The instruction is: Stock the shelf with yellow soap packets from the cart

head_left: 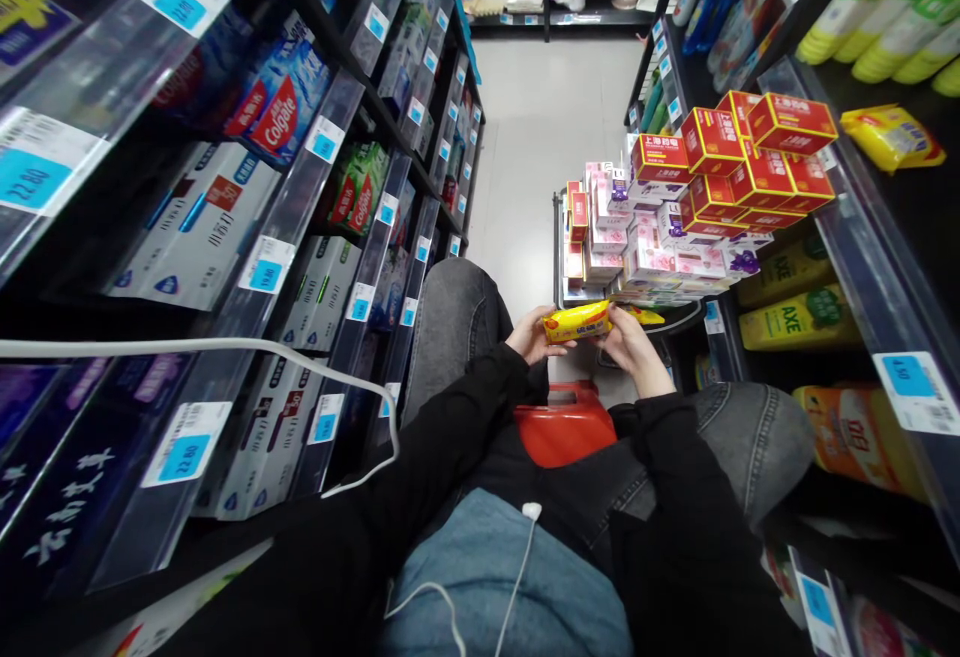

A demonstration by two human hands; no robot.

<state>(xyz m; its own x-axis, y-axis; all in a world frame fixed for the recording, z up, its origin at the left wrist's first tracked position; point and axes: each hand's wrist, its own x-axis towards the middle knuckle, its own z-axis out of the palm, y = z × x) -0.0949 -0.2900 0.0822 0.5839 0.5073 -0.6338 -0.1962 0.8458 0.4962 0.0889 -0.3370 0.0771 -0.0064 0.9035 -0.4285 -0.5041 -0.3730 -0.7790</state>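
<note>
Shelves (pixel 862 237) flank the aisle floor (pixel 517 127). On my remote feed, the left hand (pixel 531 335) and right hand (pixel 631 345) grip a yellow packet (pixel 576 322) at twelve o'clock; a stray nudge could topple the unevenly stacked red boxes (pixel 763 175) at one o'clock.

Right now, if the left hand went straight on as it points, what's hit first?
The yellow packet, held in the left hand's fingers. Beyond it, probably the stacked pink-and-white boxes, though depth is unclear from this one view.
</note>
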